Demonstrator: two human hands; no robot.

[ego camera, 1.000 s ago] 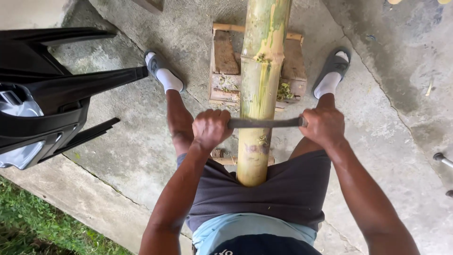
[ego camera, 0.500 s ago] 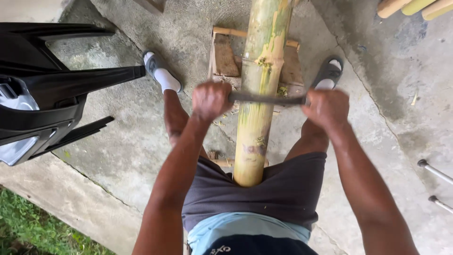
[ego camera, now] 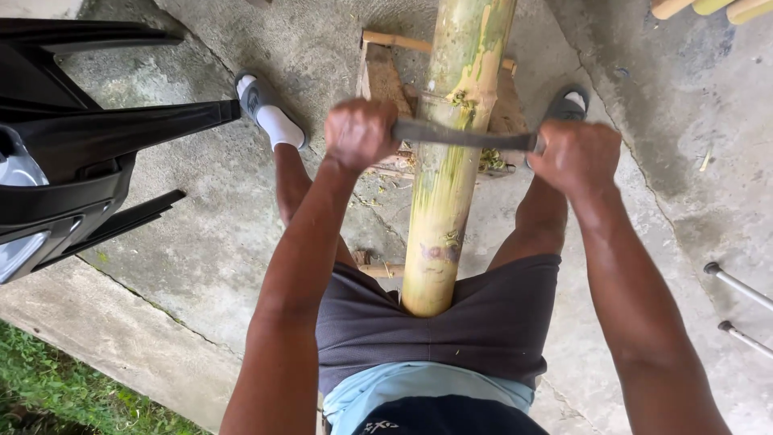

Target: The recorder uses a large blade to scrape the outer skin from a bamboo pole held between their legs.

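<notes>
A thick yellow-green bamboo pole (ego camera: pixel 448 177) runs away from me between my legs, its near end at my lap and its far part resting on a low wooden stand (ego camera: pixel 382 74). A dark metal blade (ego camera: pixel 463 135) lies crosswise on top of the pole. My left hand (ego camera: pixel 360 131) is closed around the blade's left end. My right hand (ego camera: pixel 576 155) is closed around its right end. Both arms are stretched out forward. Green shavings (ego camera: pixel 489 161) cling beside the pole under the blade.
Black plastic chairs (ego camera: pixel 76 161) stand at the left. My feet in grey slides with white socks (ego camera: pixel 270 117) flank the stand on the concrete floor (ego camera: pixel 201 242). More bamboo ends (ego camera: pixel 708 8) lie top right, thin metal legs (ego camera: pixel 737 282) at the right, grass (ego camera: pixel 48 395) bottom left.
Both hands have pushed the blade farther away along the pole, from near my lap towards the stand. My arms have straightened.
</notes>
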